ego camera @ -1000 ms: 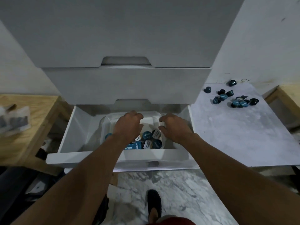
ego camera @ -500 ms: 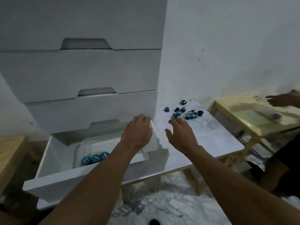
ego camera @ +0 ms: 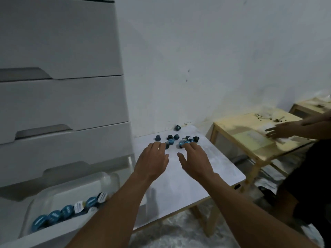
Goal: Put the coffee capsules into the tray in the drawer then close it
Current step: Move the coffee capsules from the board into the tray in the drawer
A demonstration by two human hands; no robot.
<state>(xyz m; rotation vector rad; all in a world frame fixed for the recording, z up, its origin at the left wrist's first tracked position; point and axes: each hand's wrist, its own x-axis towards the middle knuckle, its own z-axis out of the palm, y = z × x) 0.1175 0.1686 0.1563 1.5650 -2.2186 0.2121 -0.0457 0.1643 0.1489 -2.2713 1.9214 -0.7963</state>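
Space on the left is taken up by a tall white chest [ego camera: 62, 86], whose lowest drawer [ego camera: 53, 231] is seen standing open. A white table [ego camera: 188, 181] is set just beside the chest. A wooden table [ego camera: 250, 140] is placed further right, and another person's hand [ego camera: 281, 130] is laid on it.

Inside the open drawer a clear tray [ego camera: 75, 191] is held, with a row of capsules [ego camera: 68, 210] lined along its near side.

Both arms are stretched over the white table. The left hand [ego camera: 152, 161] is held open with fingers spread and nothing gripped. The right hand [ego camera: 195, 160] is likewise open and empty. Its fingertips are placed at the near edge of a cluster of capsules [ego camera: 179, 138] scattered toward the table's far end. Whether any capsule is touched cannot be told. A lone capsule [ego camera: 177, 127] is set apart, near the wall [ego camera: 215, 59].
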